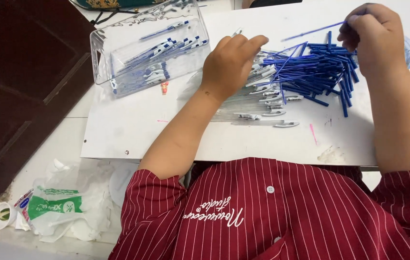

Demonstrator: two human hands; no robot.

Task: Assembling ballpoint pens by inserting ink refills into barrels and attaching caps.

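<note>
A person in a dark red shirt (282, 216) with thin white stripes sits at a white board table (142, 125), both bare forearms stretched over a spread of pen parts. The left hand (231, 62) lies knuckles-up on a row of clear plastic pen barrels (262, 103), fingers curled down onto them; whether it grips one cannot be told. The barrels are slim, glassy tubes with white and blue ends, lying side by side, near the heap to their right. The right hand (373, 36) is raised above the far edge of the table, fingertips pinched on one end of a thin blue ink refill (313, 32), which sticks out level to the left. Below that hand lies a loose heap of blue refills (320, 70), straight matte sticks crossing one another at many angles.

At the table's left corner stands a clear, hard plastic box (118, 36) with rounded corners and a handle slot in its near wall. Inside it lie finished pens (166, 50), blue and white, mostly pointing the same way. A small red and white scrap (164, 87) rests just beside the box. Pink pen marks streak the tabletop. On the pale floor at left lie crumpled white and green plastic bags (60, 207), beside a dark wooden door (22, 86).
</note>
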